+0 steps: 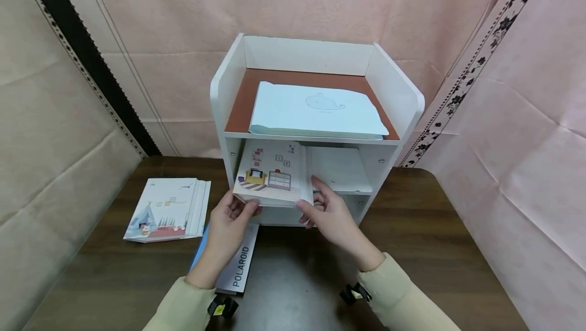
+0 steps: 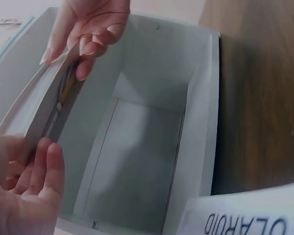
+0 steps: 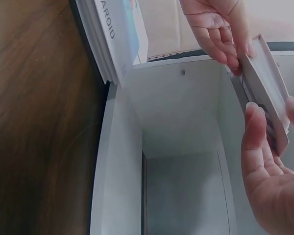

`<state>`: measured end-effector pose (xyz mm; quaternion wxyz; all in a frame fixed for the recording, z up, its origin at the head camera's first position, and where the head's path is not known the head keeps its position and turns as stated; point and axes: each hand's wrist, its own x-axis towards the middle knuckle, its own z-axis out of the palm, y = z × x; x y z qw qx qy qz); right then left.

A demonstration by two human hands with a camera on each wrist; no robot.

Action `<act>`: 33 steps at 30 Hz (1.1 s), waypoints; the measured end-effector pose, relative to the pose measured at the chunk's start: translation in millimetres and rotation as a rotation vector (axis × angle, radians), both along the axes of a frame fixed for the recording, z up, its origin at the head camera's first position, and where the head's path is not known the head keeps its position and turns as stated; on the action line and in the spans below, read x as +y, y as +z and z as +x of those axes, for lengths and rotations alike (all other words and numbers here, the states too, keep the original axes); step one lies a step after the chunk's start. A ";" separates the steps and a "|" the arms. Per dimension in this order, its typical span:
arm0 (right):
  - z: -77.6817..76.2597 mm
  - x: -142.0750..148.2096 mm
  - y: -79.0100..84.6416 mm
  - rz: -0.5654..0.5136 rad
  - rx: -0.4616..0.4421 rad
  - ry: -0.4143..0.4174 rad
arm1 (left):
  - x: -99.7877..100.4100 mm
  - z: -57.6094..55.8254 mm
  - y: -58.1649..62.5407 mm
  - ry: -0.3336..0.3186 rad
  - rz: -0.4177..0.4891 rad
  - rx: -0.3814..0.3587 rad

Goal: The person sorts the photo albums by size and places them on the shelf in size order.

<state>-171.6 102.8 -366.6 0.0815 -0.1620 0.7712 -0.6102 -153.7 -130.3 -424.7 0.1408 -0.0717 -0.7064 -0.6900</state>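
Both hands hold a white book [image 1: 270, 171] with a drawing of yellow and white furniture on its cover. It lies over the left part of the middle shelf [image 1: 341, 168] of a small white cabinet [image 1: 405, 94], its front edge towards me. My left hand [image 1: 229, 227] pinches the front left corner, thumb on top and fingers underneath. At the front right corner my right hand [image 1: 331, 214] grips it likewise, thumb at the edge and fingers curled below. The left wrist view shows the book's page edges [image 2: 36, 100] between the two hands.
On the cabinet's brown top lies a pale blue book [image 1: 316, 110] with a whale drawing. A stack of white books [image 1: 167, 209] sits on the table to the left. Under my left forearm is a white item marked POLAROID [image 1: 239, 270]. The lower compartment [image 2: 137, 147] opens below the shelf.
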 end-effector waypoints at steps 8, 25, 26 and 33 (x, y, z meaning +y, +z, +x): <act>-11.0 -10.7 -6.6 0.038 0.001 -0.059 | 0.1 -5.0 -1.1 0.227 -0.169 0.075; -36.8 -10.5 -16.8 -0.037 -0.187 -0.014 | -14.2 -20.3 -0.9 0.307 -0.173 0.036; -37.4 -10.6 -15.5 -0.030 -0.195 -0.014 | -14.6 -20.7 -0.7 0.308 -0.188 0.027; -36.5 -12.4 -15.6 -0.025 -0.192 -0.006 | -17.3 -19.4 -0.3 0.298 -0.217 -0.008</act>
